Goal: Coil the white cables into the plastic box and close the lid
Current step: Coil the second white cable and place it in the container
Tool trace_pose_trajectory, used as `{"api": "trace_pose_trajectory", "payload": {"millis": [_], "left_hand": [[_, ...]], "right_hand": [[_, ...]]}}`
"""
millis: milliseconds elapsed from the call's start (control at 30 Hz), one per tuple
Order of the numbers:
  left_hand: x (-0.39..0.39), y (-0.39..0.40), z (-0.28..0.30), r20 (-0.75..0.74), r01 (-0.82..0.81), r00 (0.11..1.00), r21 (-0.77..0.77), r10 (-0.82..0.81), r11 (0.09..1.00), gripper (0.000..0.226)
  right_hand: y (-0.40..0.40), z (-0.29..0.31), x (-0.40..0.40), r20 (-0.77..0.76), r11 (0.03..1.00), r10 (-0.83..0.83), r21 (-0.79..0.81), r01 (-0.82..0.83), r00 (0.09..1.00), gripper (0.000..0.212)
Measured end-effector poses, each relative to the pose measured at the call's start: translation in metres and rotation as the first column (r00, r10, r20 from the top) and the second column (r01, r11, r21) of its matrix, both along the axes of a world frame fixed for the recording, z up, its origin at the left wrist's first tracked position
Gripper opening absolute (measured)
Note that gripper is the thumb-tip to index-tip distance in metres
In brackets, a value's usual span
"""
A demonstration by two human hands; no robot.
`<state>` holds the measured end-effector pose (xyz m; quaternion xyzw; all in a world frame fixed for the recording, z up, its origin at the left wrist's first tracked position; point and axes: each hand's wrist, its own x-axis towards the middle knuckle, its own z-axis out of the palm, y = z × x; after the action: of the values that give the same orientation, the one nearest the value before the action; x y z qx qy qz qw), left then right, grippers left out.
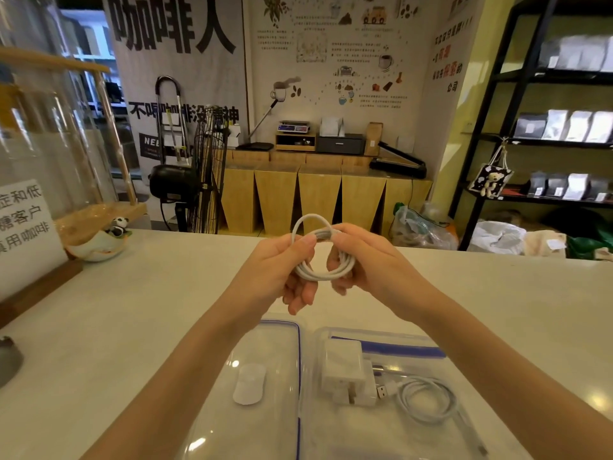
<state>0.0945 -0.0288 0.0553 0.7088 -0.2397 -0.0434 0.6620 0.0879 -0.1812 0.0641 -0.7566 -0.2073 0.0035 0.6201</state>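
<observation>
Both hands hold one white cable, wound into a small coil, in the air above the counter. My left hand pinches the coil's left side. My right hand grips its right side, fingers through the loops. Below them on the counter lies the clear plastic box, open. Inside it sit a white charger block and a second coiled white cable with a USB plug. The clear lid, edged in blue, lies to the left of the box with a white oval sticker on it.
A pale counter spreads under everything. At its left stand a sign in a wooden holder and a small panda bowl. A grey object pokes in at the left edge. Beyond the counter are a fan, wooden cabinets and shelves.
</observation>
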Motion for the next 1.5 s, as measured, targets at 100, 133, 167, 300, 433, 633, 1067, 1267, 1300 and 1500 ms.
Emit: {"api": "trace_pose_trajectory", "payload": {"millis": [100,133,167,300,433,633,1067,1267,1300,1500], "left_hand": [[-0.002,0.001,0.003,-0.048,0.046,0.998,-0.007,-0.046,0.999,0.035],[-0.002,0.004,0.004,-0.066,0.064,0.996,-0.015,-0.064,0.998,0.034],[-0.001,0.006,0.006,-0.082,0.080,0.993,-0.022,-0.081,0.997,0.034],[0.002,0.013,0.007,-0.117,0.137,0.984,0.023,-0.133,0.990,0.032],[0.003,0.014,0.008,-0.093,0.126,0.989,0.184,-0.111,0.975,0.033],[0.002,0.007,0.003,-0.049,0.118,0.993,0.408,-0.107,0.905,0.035],[-0.019,-0.040,-0.028,-0.206,0.291,0.955,0.525,-0.213,0.800,0.033],[-0.031,-0.055,-0.045,-0.141,0.274,0.957,0.736,-0.255,0.619,0.034],[-0.033,-0.057,-0.046,-0.114,0.254,0.957,0.769,-0.266,0.587,0.034],[-0.045,-0.063,-0.056,-0.047,0.165,0.966,0.868,-0.252,0.469,0.023]], "right_hand": [[-0.003,0.002,-0.002,-0.156,0.999,-0.040,-0.020,0.037,0.987,0.041],[-0.005,0.003,-0.003,-0.204,0.998,-0.057,-0.038,0.050,0.977,0.045],[-0.008,0.004,-0.004,-0.238,0.996,-0.077,-0.055,0.066,0.968,0.048],[-0.023,0.005,-0.009,-0.180,0.988,-0.074,-0.147,0.048,0.981,0.045],[-0.031,0.002,-0.018,-0.085,0.969,-0.025,-0.248,0.003,0.996,0.037],[-0.040,-0.008,-0.029,-0.179,0.931,-0.065,-0.364,-0.004,0.982,0.042],[-0.079,-0.041,-0.054,-0.339,0.931,-0.033,-0.352,-0.094,0.940,0.040],[-0.098,-0.047,-0.064,-0.288,0.846,-0.096,-0.528,-0.074,0.953,0.024],[-0.100,-0.048,-0.065,-0.282,0.833,-0.092,-0.548,-0.081,0.955,0.022],[-0.095,-0.056,-0.067,-0.285,0.776,-0.109,-0.623,-0.097,0.952,0.023]]}}
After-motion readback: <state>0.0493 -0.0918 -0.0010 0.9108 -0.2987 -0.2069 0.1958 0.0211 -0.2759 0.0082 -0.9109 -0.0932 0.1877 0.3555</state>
